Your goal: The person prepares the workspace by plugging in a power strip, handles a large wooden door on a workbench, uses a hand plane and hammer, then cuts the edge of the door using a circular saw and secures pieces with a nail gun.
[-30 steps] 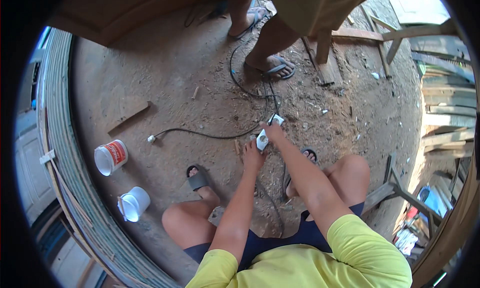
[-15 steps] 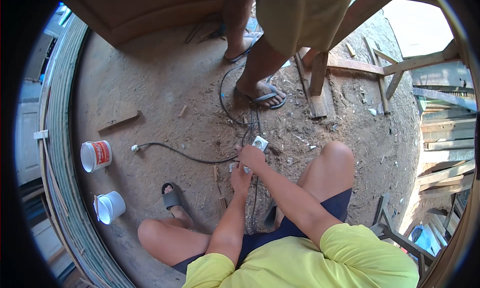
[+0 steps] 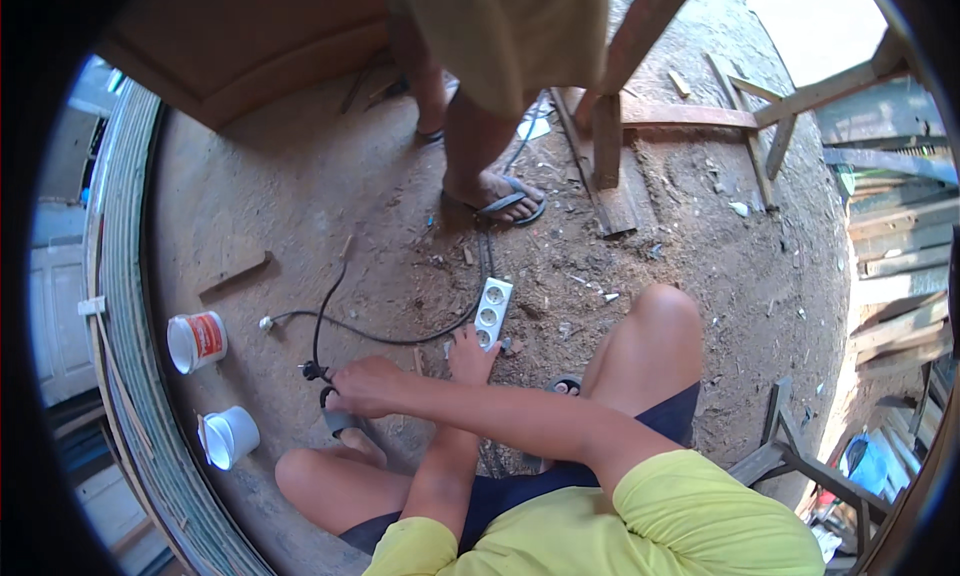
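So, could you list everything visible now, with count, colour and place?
power strip: one, white, centre
black plug: one, black, centre-left
cables: count unclear, black, across the ground
white plug: one, white, left
buckets: two, white, left
wood strip: one, brown, left
stacked sheets: several, grey-green, left edge
panel: one, brown, upper left
wooden frame: one, brown, upper right
planks: several, mixed, right edge
blue object: one, blue, lower right
scraps: many, pale, ground
other person's flip-flop: one clear, grey, upper centre
shirt: one, yellow, bottom
shorts: one, dark blue, bottom
left hand: one, bare, at the power strip
right hand: one, bare, gripping cable near black plug
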A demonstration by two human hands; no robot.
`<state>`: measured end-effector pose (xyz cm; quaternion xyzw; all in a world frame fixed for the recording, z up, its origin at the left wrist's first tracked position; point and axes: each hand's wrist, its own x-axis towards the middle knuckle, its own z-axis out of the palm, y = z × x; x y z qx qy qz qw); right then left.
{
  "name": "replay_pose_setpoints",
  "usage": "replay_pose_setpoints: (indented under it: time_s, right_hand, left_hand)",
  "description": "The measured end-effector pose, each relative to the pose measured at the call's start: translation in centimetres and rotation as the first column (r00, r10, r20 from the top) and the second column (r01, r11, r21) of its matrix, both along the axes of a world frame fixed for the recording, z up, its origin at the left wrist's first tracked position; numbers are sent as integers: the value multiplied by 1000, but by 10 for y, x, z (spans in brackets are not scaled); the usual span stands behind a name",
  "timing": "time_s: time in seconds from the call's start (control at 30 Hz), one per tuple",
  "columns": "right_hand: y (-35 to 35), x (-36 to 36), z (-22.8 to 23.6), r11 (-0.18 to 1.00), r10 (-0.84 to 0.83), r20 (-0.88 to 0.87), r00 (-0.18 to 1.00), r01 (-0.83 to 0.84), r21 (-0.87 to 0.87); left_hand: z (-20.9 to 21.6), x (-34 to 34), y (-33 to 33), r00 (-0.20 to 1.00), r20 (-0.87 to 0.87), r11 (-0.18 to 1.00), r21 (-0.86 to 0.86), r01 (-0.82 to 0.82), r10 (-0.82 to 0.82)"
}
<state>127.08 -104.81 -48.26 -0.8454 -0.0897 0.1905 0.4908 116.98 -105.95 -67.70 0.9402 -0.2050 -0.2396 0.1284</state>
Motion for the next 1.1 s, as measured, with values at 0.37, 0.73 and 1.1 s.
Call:
replay_pose_setpoints:
  time_s: [0.37, 0.73, 1.1]
  right_hand:
    - [-342, 35, -105, 735, 23, -244, 970, -182, -653]
    - [-453, 63, -227, 540, -318, 295, 901, 428, -725]
    - [-441, 89, -238, 444, -232, 85, 969, 184, -877]
  left_hand:
    - [-10, -58, -38, 836, -98, 834, -202, 514, -540]
    - [-57, -53, -63, 685, -451, 766, 6, 643, -572]
    - [-69, -59, -48, 729, -383, 790, -2, 613, -567]
